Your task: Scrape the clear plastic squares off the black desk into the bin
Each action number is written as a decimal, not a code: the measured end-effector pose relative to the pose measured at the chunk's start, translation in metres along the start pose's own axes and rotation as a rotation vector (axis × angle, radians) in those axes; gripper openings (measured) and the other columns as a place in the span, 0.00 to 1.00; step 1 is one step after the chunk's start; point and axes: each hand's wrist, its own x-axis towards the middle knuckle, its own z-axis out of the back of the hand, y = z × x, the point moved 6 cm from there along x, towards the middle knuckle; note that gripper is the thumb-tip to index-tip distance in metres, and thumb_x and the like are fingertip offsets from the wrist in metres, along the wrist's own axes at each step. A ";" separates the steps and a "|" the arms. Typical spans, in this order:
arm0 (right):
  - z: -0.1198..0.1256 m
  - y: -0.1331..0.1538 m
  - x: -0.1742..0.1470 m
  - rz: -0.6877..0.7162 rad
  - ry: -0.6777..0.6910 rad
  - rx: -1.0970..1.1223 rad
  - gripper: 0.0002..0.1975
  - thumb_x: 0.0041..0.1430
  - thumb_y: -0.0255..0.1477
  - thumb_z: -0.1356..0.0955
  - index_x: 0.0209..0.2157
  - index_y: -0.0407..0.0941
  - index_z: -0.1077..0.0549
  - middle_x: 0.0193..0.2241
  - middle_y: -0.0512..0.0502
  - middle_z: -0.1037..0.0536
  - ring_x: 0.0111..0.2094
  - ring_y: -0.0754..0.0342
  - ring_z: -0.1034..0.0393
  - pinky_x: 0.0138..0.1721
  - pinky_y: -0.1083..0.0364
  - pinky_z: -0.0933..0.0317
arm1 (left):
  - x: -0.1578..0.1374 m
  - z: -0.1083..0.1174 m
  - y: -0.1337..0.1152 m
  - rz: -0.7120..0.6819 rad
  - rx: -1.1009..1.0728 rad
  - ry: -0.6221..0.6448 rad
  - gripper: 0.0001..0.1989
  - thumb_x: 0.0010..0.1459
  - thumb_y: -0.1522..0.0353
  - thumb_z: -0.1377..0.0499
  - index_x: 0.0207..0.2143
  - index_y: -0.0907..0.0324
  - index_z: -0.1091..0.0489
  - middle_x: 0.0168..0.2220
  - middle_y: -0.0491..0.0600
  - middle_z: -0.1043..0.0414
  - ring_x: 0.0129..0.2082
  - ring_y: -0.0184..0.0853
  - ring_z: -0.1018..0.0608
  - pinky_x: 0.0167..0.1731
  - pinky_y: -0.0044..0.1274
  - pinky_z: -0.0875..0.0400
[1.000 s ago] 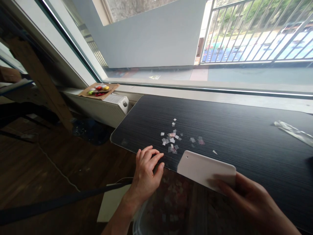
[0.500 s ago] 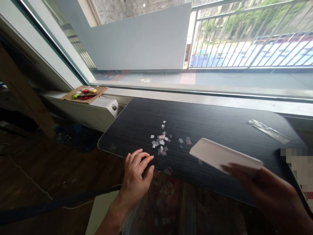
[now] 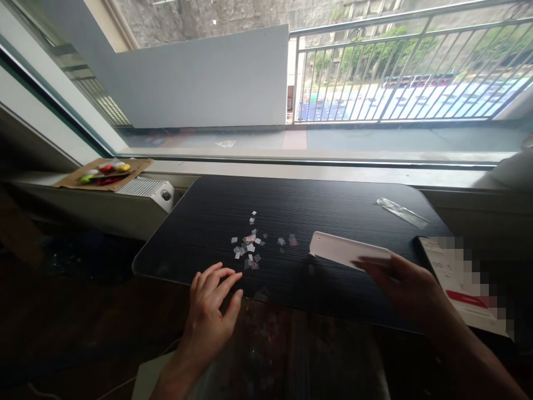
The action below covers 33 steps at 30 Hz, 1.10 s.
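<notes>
Just past the fingers [image 3: 230,282] of the left hand [image 3: 211,308], scraps [image 3: 250,248] clutter the way, yet forward-left the table [image 3: 183,239] offers room.

The pale case [image 3: 345,248] looks like smooth plastic with a satin surface. Of the small pieces [image 3: 250,248], some seem clear, thin film and others matt white paper. The table [image 3: 328,200] has a dark finish with fine wood-like grain and low shine. The wrapper [image 3: 402,213] is crinkled, glossy, transparent plastic. The cardboard [image 3: 75,176] is matt; the radiator [image 3: 160,195] looks like painted metal.
</notes>
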 end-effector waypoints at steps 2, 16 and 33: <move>0.007 -0.004 -0.004 -0.032 -0.001 0.010 0.12 0.56 0.40 0.31 0.35 0.50 0.19 0.32 0.48 0.14 0.34 0.43 0.19 0.35 0.51 0.28 | -0.002 0.000 0.002 -0.006 0.012 0.004 0.11 0.65 0.70 0.45 0.48 0.53 0.29 0.44 0.51 0.25 0.53 0.47 0.26 0.52 0.47 0.32; 0.055 -0.044 -0.054 -0.377 0.022 0.194 0.24 0.39 0.57 0.24 0.27 0.51 0.17 0.29 0.46 0.14 0.36 0.40 0.18 0.39 0.48 0.24 | 0.013 -0.001 -0.044 -0.226 -0.166 0.167 0.14 0.63 0.72 0.44 0.50 0.53 0.28 0.47 0.50 0.25 0.54 0.41 0.25 0.60 0.40 0.32; 0.052 -0.063 -0.077 -0.519 0.075 0.388 0.18 0.42 0.49 0.22 0.29 0.50 0.17 0.31 0.46 0.13 0.36 0.40 0.17 0.39 0.47 0.22 | 0.014 -0.009 -0.053 -0.279 -0.146 0.216 0.14 0.63 0.70 0.45 0.50 0.52 0.28 0.47 0.50 0.24 0.55 0.43 0.26 0.60 0.44 0.36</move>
